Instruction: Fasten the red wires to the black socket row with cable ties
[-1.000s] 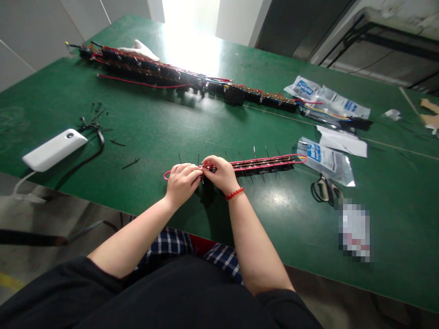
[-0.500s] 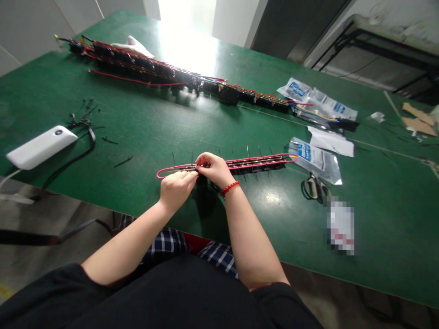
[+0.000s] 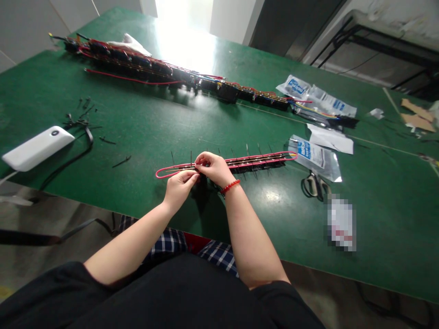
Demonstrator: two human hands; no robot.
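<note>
A long narrow wire bundle (image 3: pixel 255 161) lies across the near part of the green table, its red wire looped at both ends. Thin black cable ties (image 3: pixel 247 150) stick up and out along its length. My right hand (image 3: pixel 215 168), wearing a red bead bracelet (image 3: pixel 230 186), is closed over the left-middle of the bundle with thumb and fingertips pinched. Just left and nearer to me, my left hand (image 3: pixel 180 186) pinches at the bundle's front edge, its fingertips almost touching the right ones. What lies between the left fingertips is too small and covered to make out.
Behind the bundle lies a longer black wired assembly (image 3: pixel 164 71). On the right are plastic bags (image 3: pixel 317 157), white paper (image 3: pixel 331 138), scissors (image 3: pixel 315 186) and a blurred packet (image 3: pixel 341 224). To the left are a white device (image 3: pixel 37 148) with a cable and scattered black tie pieces (image 3: pixel 80 121).
My left hand has shifted slightly right and its fingers have changed their pinch, the thumb now showing more. My right hand stays at the same spot on the wire bundle.
</note>
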